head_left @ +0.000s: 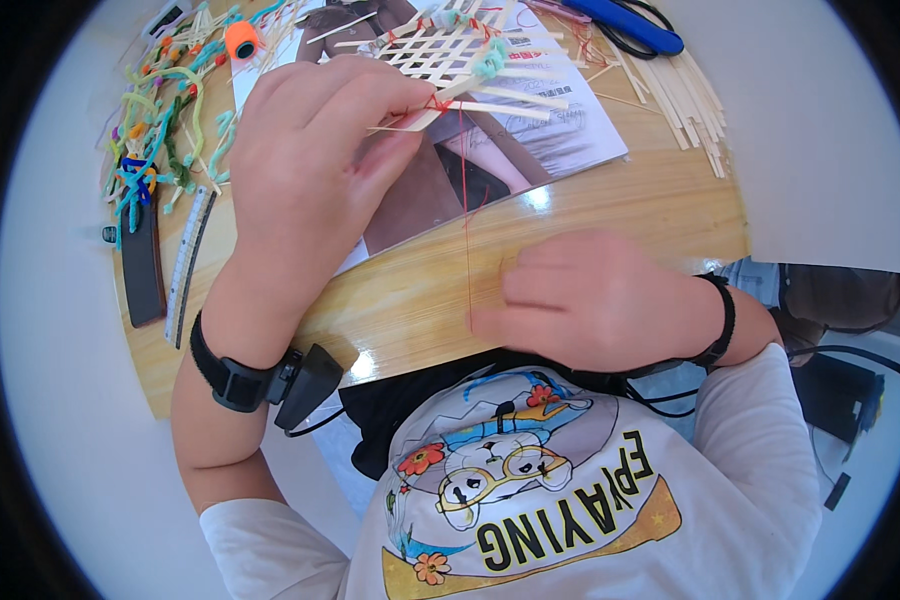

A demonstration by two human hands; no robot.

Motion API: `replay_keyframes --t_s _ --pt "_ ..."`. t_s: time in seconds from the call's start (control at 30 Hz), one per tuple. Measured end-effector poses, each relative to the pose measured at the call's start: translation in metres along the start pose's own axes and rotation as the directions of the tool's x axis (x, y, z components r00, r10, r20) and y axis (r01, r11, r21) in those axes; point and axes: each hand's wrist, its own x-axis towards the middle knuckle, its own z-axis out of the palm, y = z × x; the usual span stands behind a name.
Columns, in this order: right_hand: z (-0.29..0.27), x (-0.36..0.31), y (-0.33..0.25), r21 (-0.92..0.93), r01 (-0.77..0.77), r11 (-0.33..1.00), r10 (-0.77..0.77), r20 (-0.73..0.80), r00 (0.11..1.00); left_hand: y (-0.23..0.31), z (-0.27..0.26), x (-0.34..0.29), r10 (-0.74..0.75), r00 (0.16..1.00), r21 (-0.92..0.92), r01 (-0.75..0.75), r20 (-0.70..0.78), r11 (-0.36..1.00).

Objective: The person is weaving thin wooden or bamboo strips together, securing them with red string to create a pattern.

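My left hand point(315, 140) is closed in a pinch on the near corner of a woven lattice of pale wooden strips point(425, 62). Red thread is wound where the strips cross beside my fingertips, and tufts of pale green fuzzy stem point(489, 60) sit along the lattice's right side. From that corner a long red thread point(467, 225) runs down taut to my right hand point(600, 300), near the table's front edge. The right hand, a little blurred, has its fingers curled and pinches the thread's lower end. Part of the lattice is hidden behind my left hand.
Printed sheets point(580, 140) lie under the lattice. Colourful fuzzy stems point(175, 120) and an orange thread spool point(241, 41) are at the far left, above a dark bar point(143, 265) and a ruler point(188, 268). Loose wooden strips point(685, 100) and blue-handled scissors point(635, 25) lie far right.
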Motion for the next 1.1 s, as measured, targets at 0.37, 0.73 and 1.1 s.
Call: replay_keyframes --t_s 0.37,0.73,1.1 --pt "-0.102 0.090 -0.018 0.316 -0.442 0.839 0.512 -0.187 0.839 0.005 0.009 0.003 0.273 0.952 -0.092 -0.262 0.139 0.961" --pt "-0.079 0.087 0.105 0.419 -0.459 0.784 0.568 -0.186 0.801 0.010 -0.001 -0.001 0.294 0.955 -0.128 -0.287 0.043 0.949" --pt "-0.033 0.066 0.142 0.403 -0.412 0.817 0.538 -0.277 0.796 0.000 0.010 -0.010 0.140 0.890 -0.278 -0.016 0.435 0.961"
